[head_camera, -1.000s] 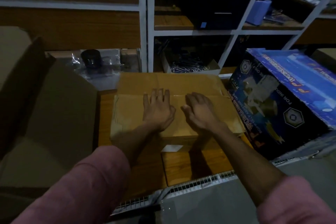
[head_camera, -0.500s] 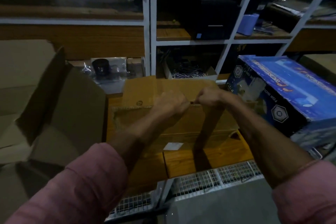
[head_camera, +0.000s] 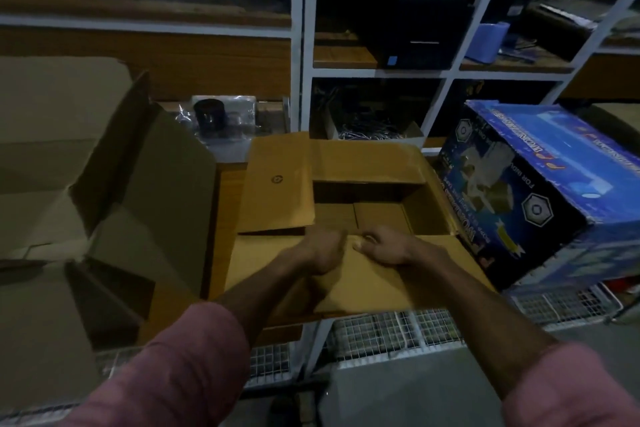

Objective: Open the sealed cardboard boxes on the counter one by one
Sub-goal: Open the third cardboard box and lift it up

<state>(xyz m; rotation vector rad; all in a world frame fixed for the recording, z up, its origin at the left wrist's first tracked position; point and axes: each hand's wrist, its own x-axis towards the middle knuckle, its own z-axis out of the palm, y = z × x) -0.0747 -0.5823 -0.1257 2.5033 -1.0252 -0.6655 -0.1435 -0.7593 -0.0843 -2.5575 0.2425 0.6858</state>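
Lying lengthwise left-right, cardboard box (head_camera: 277, 191) opens upward

two brown cardboard boxes (head_camera: 277, 184) (head_camera: 69, 184), one blue printed box (head_camera: 554, 191), two hands (head_camera: 320, 248) (head_camera: 388, 248)

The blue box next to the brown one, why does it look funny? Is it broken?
The blue box leans tilted against the brown cardboard box, one end raised, and its printing reads upside down, so it seems to sit inverted. Its surface looks creased in places, but the dim light hides whether it is actually torn.
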